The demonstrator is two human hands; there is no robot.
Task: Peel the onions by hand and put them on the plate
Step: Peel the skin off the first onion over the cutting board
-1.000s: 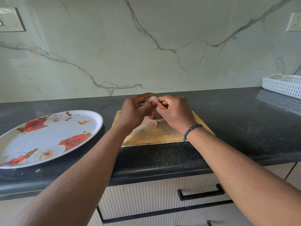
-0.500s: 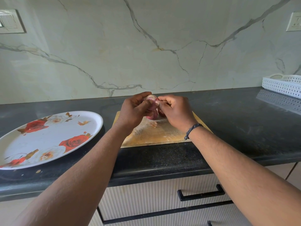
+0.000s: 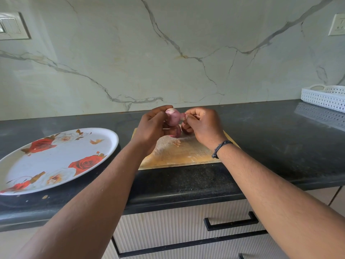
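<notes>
Onion (image 3: pixel 172 117) half-hidden between hands; second onion (image 3: pixel 177 132) mostly hidden beneath

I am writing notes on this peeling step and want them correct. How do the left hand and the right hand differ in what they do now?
The left hand grips the onion itself, while the right hand pinches only a strip of skin coming off its side. The right wrist wears a dark bracelet; the left wrist is bare. Both hands are raised above the cutting board, with fingers curled.

two onions (image 3: pixel 173 118), one plate (image 3: pixel 16 166), one board (image 3: pixel 188 154)
</notes>
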